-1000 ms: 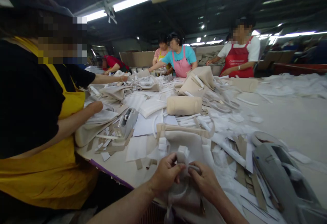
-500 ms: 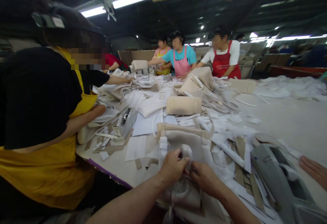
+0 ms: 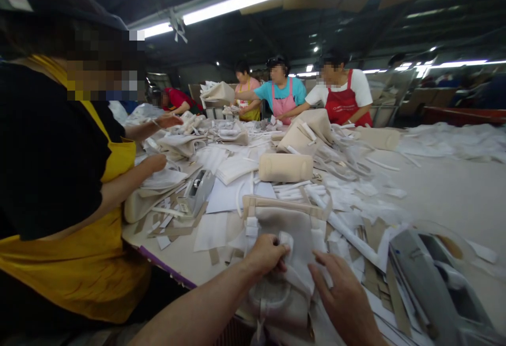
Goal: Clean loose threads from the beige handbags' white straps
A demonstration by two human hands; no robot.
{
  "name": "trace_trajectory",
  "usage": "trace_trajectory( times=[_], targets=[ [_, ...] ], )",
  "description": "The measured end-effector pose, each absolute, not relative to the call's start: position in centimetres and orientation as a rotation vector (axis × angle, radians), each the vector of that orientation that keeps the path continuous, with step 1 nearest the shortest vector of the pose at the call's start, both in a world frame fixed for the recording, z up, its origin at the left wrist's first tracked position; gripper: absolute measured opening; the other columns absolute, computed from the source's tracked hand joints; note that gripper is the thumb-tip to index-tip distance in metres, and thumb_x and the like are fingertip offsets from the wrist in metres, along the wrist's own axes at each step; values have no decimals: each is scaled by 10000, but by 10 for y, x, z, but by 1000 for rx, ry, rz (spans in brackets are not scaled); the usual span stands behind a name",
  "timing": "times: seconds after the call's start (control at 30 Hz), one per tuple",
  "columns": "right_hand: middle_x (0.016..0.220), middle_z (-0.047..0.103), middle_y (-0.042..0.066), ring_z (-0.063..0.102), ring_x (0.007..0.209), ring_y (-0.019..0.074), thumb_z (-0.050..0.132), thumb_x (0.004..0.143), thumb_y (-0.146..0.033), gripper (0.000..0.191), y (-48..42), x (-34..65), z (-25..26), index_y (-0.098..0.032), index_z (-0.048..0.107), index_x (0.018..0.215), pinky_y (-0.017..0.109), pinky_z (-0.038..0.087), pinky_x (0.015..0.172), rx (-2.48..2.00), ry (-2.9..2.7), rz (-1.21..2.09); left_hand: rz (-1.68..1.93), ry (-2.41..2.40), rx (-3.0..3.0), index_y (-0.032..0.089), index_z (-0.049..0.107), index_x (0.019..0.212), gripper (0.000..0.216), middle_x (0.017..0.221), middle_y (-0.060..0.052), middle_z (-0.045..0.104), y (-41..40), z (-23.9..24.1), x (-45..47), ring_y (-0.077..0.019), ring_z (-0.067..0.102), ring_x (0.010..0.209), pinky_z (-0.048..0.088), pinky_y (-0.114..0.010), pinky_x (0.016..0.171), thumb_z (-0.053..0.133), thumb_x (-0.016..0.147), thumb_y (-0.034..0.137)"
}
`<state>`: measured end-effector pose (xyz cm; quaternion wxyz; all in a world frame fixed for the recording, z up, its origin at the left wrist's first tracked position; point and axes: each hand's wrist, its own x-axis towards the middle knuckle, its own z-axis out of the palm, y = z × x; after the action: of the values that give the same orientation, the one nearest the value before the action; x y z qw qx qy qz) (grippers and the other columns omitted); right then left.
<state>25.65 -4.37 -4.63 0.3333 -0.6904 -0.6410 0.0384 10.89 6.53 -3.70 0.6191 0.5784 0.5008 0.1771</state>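
Your left hand [image 3: 265, 255] pinches a white paper wrap [image 3: 285, 240] on the cream handbag [image 3: 288, 254] lying at the table's near edge. Your right hand [image 3: 343, 296] rests spread, fingers loose, on its pale, paper-covered front. Beyond lies a beige roll [image 3: 285, 167].

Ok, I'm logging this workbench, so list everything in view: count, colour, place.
beige bag: one, beige, front edge under the hands.
white wrap: one, white, on the bag, pinched by left hand.
rolled pouch: one, beige, table middle.
tape dispenser: one, grey, left of middle.
large tape dispenser: one, grey, front right.
paper strips: many, white and tan, scattered over the table.
co-workers: at least five; nearest, yellow apron, left; others at the far end.
left hand: gripping the wrap.
right hand: open, flat on the bag.
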Motion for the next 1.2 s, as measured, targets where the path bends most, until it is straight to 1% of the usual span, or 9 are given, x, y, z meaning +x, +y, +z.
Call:
trace_trajectory(
  times=[0.1,0.2,0.3,0.4,0.5,0.67,0.77,0.9,1.2],
  targets=[
    [1033,609,112,545,983,258,428,828,-489,450,-31,280,-41,-166,495,1133,391,391,857,-2082,-1439,206,404,1144,1310,158,530,731,173,386,36,510,64,-33,107,-115,484,366,371,-202,383,570,726,326],
    [923,650,97,594,882,263,406,818,-487,390,-20,292,-41,-176,553,1002,377,415,774,-2232,-1429,563,372,1111,1281,148,537,753,179,389,38,500,64,-26,105,-110,478,361,373,-200,375,567,725,322],
    [884,651,103,598,853,274,377,813,-482,362,-18,292,-33,-184,554,919,379,409,747,-2261,-1421,534,356,1069,1251,144,539,771,162,450,37,522,65,-15,102,-105,505,380,376,-193,372,565,721,296],
    [862,650,96,594,836,265,398,784,-507,371,-21,283,-10,-186,558,879,360,420,722,-2113,-1292,527,366,1010,1238,146,545,767,161,546,21,563,69,-6,103,-117,567,453,398,-193,398,576,712,294],
    [774,644,54,587,699,199,444,753,-521,366,-20,261,7,-181,560,828,286,441,597,-1773,-1066,830,371,976,1240,143,550,748,185,576,0,582,70,-8,111,-139,587,488,427,-220,432,601,692,312],
    [557,532,-17,501,498,142,480,729,-513,329,-16,217,-18,-187,523,716,237,384,421,-1624,-903,968,422,984,1271,140,569,676,179,535,5,549,64,-32,120,-117,507,453,373,-219,423,638,633,299],
    [594,564,-5,526,526,152,444,762,-497,323,-20,209,-37,-192,549,779,246,412,445,-1690,-1005,936,430,921,1271,137,614,714,178,564,5,560,64,-43,115,-104,488,475,366,-217,454,625,634,296],
    [708,630,19,578,647,173,388,806,-452,308,-26,211,-36,-203,562,856,253,444,531,-1791,-1204,828,412,808,1259,135,655,765,224,609,-8,584,67,-46,106,-109,502,513,380,-225,501,600,665,328],
    [701,619,34,575,657,168,327,861,-354,253,-25,220,-27,-201,514,788,257,408,582,-1995,-1474,700,337,671,1221,132,628,770,309,603,-3,555,69,-42,102,-123,511,526,393,-241,523,508,738,415]
  ],
)
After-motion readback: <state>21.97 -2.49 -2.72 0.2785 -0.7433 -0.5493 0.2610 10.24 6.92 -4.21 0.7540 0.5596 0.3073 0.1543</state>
